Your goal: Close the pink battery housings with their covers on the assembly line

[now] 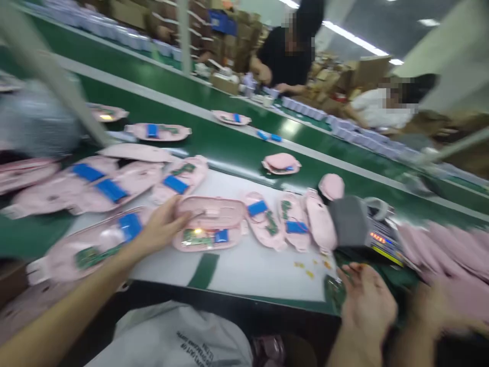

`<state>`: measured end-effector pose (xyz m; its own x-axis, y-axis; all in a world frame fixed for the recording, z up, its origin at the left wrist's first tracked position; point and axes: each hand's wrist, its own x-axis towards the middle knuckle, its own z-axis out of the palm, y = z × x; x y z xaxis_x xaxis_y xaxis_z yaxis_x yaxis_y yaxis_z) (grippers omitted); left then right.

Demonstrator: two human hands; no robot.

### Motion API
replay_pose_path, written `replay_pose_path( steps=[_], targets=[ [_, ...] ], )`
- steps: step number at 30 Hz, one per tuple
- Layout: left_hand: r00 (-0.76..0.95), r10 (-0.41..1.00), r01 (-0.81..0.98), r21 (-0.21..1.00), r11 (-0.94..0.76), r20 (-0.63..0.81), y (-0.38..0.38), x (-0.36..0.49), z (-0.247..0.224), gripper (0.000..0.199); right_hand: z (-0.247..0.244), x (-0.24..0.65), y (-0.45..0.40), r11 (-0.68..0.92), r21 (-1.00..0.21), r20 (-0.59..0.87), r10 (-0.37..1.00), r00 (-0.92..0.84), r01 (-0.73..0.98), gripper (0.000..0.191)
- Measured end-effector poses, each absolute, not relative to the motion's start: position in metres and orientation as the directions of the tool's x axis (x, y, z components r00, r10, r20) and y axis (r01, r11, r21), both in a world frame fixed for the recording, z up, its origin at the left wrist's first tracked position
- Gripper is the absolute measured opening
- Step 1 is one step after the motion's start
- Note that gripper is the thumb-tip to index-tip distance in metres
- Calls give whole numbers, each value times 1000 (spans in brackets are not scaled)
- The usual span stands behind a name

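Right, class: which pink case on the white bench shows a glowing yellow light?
The open case touched by the left hand: the light glows on its green board, beside a blue battery. The other cases on the bench show no such glow.

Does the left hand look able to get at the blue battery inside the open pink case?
Probably yes: the left hand seems to touch the rim of the pink case, and nothing appears to lie between it and the blue battery.

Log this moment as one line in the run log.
left hand: touching pink casing | right hand: beside green circuit board
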<state>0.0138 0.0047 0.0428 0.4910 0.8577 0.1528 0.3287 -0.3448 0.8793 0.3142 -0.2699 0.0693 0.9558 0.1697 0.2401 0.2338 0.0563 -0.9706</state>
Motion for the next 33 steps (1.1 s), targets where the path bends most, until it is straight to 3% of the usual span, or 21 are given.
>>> replay_pose_path(
  steps=[2, 3, 5, 7, 9, 12, 17, 20, 23, 26, 28, 30, 33],
  targets=[
    [546, 833, 251, 932, -261, 86, 7, 13, 41, 23, 76, 268, -224, 66, -941, 333, 367, 869, 333, 32],
    [570, 819, 207, 953, -221, 66, 9, 12, 39, 23, 82, 247, -197, 77, -903, 395, 536, 746, 422, 25],
    [599, 799, 124, 980, -153, 49, 11, 10, 33, 24, 93, 212, -140, 163, -790, 414, 854, 317, 592, 17],
    [606, 794, 72, 991, -117, 49, 10, 8, 29, 22, 96, 190, -90, 249, -674, 325, 945, -23, 695, 16],
    [590, 805, 63, 992, -111, 53, 9, 5, 26, 18, 89, 179, -57, 275, -585, 221, 959, -176, 763, 17],
    [581, 811, 65, 989, -130, 69, 10, 3, 22, 14, 75, 177, -40, 273, -470, 177, 961, -213, 839, 19],
    [600, 791, 16, 987, -159, 118, 12, 3, 14, 16, 64, 169, -41, 303, -282, 263, 937, -230, 910, 19],
    [604, 787, 23, 984, -175, 126, 12, 2, 12, 14, 66, 162, -39, 209, -227, 278, 950, -142, 951, 19],
    [590, 798, 38, 983, -178, 121, 9, 0, 11, 15, 74, 163, -34, -23, -270, 240, 967, 90, 963, 27],
    [548, 829, 58, 983, -174, 114, 5, 0, 13, 19, 86, 171, -27, -151, -407, 85, 976, 202, 901, 31],
    [546, 830, 51, 984, -168, 113, 4, 1, 14, 20, 91, 176, -23, -123, -543, -33, 992, 125, 830, 25],
    [570, 812, 32, 983, -178, 129, 4, 4, 14, 22, 92, 178, -24, -67, -638, -52, 998, 44, 767, 22],
    [582, 795, 65, 964, -257, 173, 1, 4, 14, 25, 87, 176, -41, 112, -601, 143, 989, -32, 792, 12]
  ],
)
